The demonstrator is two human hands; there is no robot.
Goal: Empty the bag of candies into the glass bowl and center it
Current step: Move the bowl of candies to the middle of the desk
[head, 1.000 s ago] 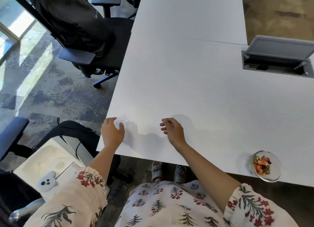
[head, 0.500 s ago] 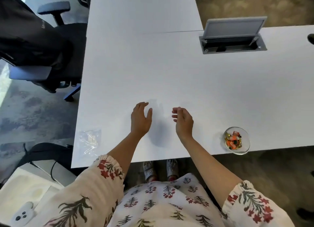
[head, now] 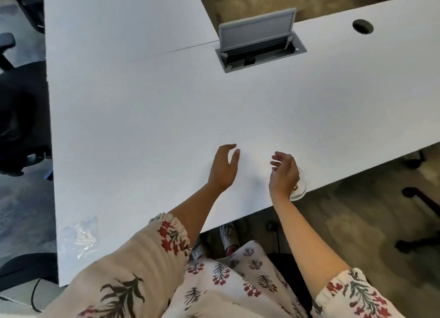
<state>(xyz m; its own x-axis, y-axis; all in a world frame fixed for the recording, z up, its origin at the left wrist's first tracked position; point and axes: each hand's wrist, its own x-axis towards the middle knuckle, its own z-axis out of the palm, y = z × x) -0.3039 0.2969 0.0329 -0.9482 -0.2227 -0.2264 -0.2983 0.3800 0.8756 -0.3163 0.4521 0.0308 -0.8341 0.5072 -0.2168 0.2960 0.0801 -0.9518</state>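
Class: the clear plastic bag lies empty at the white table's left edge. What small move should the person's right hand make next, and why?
Probably close the right hand on the small clear glass bowl beneath it. The bowl sits at the white table's near edge, far off centre, and the open fingers do not visibly grip it yet.

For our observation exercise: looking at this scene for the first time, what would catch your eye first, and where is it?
Two bare hands over the near edge of the broad white table: the left hand open, the right hand curled above the small clear glass bowl, mostly hiding it. The crumpled clear plastic bag lies at the table's near left corner. Farther back, a grey cable box stands with its lid up.
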